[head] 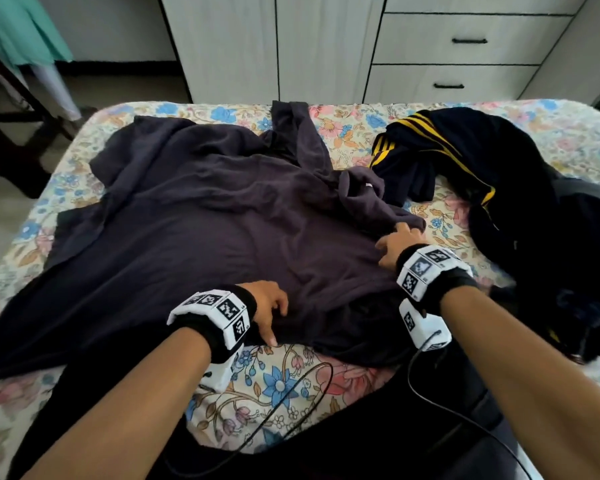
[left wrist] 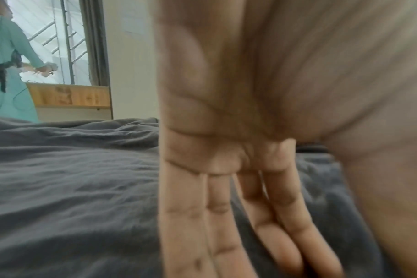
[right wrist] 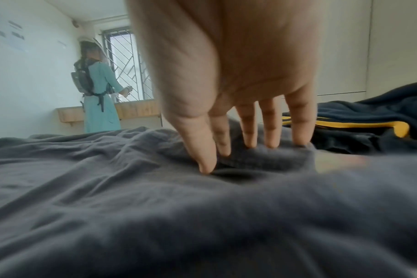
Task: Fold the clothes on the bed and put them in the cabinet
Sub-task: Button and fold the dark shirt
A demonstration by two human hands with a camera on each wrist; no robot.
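I see my left hand point(head: 265, 308) flat with straight fingers on the dark grey garment point(head: 201, 230) spread mid-frame over the bed point(head: 281, 379), my right hand point(head: 394, 244) pinching its right edge.

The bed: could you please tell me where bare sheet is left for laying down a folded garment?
Bare floral sheet shows at the near edge between the forearms, and a narrow strip lies between the grey garment and the navy striped pile. The middle and right side are crowded.
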